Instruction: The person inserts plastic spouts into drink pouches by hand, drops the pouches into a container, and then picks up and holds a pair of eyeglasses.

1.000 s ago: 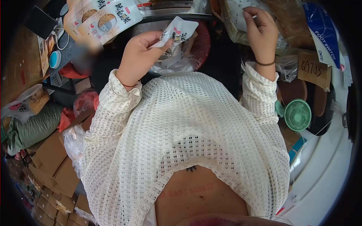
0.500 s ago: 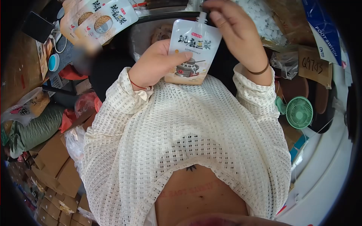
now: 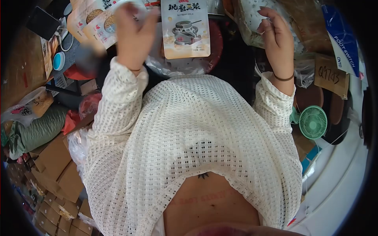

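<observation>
My left hand (image 3: 136, 41) is raised over several soybean milk pouches (image 3: 93, 24) at the upper left. Its thumb stands apart from its fingers, which are blurred by motion. Another soybean milk pouch (image 3: 186, 33) is upright at the top middle, touched by neither hand. The frame edge cuts off its top, so its support is hidden. At the upper right, my right hand (image 3: 278, 47) is held in front of a clear bag of small white pieces (image 3: 252, 19). Its thumb and fingertips are pinched; whatever is between them is too small to tell.
Behind the middle pouch are clear plastic and a round red rim (image 3: 216, 43). On the right are a blue foot switch box (image 3: 341, 43), a brown card (image 3: 332, 74) and a green fan (image 3: 313, 122). Cardboard boxes (image 3: 55, 169) and a green sack (image 3: 41, 128) fill the left.
My left hand has let go of the pouch and moved left to the other pouches. My right hand has left the spout and moved right. The pouch now sits higher and more upright.
</observation>
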Demonstrator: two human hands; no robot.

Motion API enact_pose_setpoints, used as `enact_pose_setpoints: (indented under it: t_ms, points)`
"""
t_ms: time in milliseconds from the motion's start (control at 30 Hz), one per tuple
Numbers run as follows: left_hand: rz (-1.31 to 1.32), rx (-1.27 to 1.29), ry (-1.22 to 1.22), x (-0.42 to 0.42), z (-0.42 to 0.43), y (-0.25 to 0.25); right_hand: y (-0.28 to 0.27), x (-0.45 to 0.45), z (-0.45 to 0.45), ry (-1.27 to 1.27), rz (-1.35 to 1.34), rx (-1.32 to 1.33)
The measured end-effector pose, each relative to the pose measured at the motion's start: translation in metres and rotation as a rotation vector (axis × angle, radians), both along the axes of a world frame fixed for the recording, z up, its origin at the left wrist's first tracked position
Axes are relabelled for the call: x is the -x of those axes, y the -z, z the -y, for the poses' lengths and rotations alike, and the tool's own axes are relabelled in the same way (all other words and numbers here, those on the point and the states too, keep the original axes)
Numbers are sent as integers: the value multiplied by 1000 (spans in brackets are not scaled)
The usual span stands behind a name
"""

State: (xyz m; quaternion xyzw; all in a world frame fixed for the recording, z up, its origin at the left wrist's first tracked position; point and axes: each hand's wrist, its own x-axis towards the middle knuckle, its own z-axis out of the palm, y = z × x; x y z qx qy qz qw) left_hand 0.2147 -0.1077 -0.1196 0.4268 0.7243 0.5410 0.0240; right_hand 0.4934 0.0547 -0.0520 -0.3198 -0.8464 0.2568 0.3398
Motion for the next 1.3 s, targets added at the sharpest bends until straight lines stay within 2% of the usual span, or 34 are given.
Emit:
enact_pose_setpoints:
  t_ms: [67,100,167,200,233,267,300,333,433,500,600,633,667,733,767,867,900,967,1067,1100,1133,1167,1300]
  points:
    - [-747,189,-227,18,20,-8,3,-3,-5,-57,-50,-114]
    - [-933,413,-135,29,34,9,-1,-2,-3,-46,-3,-197]
    - [-866,325,12,40,50,23,-10,0,0,-34,93,-363]
    - [-831,283,91,41,57,25,-9,3,1,-61,74,-315]
    - [-394,260,27,19,57,-2,-7,7,5,-85,59,-264]
    - [-266,176,12,19,57,-6,-6,13,9,-110,42,-218]
    - [55,79,95,18,58,-5,0,20,15,-147,37,-137]
    - [374,-20,177,14,57,-6,3,29,27,-145,43,70]
    - [583,206,291,-7,54,-30,6,52,47,-358,-40,121]
    - [544,139,387,-15,48,-18,2,59,51,-468,-84,101]
    - [476,168,463,-30,41,-12,-9,68,54,-427,-322,305]
    - [491,185,511,-35,40,-14,-20,72,58,-453,-352,612]
    - [505,202,561,-40,39,-18,-22,73,54,-450,-286,444]
    - [721,247,634,-51,37,-28,-21,78,44,-441,-154,108]
    - [828,265,664,-54,36,-31,-23,73,45,-363,-65,67]
    - [1067,250,785,-68,36,-27,-17,66,40,-428,-7,69]
    - [1113,260,800,-69,36,-25,-18,64,38,-436,19,-90]
    - [1189,281,839,-65,29,-22,-12,68,47,-122,-91,-156]
    - [1123,219,736,-45,9,-14,-15,43,24,-153,-16,-177]
    - [1234,159,711,-35,0,-9,-19,40,31,-153,-68,63]
    - [1232,169,708,-27,-8,-9,-21,39,35,-153,-118,303]
    - [1229,179,706,-19,-16,-13,-8,31,27,-275,-70,304]
    - [1256,137,691,-9,-26,-3,8,39,41,-379,-62,284]
